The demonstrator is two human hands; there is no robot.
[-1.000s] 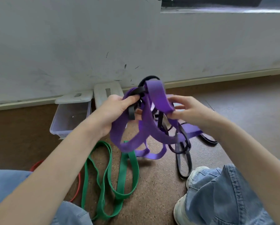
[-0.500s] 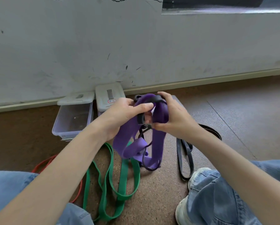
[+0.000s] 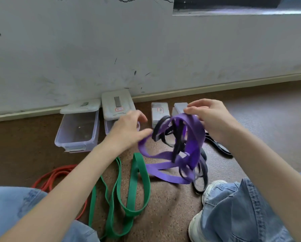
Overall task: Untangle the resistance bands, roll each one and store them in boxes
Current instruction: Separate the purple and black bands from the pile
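Note:
A purple resistance band hangs in the air in front of me, tangled with a thin black band. My right hand holds the top of the purple loop, fingers curved over it. To the left, my left hand is blurred, with its fingers spread loosely. Its thumb is at the purple band's left end. The band's lower loops trail onto the floor. More black band lies on the floor behind my right wrist. A green band and a red band lie loose on the floor at lower left.
An open clear plastic box stands by the wall, its lid behind it. Beside it stands a second box under a white lid, then two small grey boxes. My denim knees and white shoe frame the cork floor.
My hands were together gripping the tangle; they have since pulled apart. The left hand has loosened its grip, the right has moved right with the purple band, and its loops have spread out.

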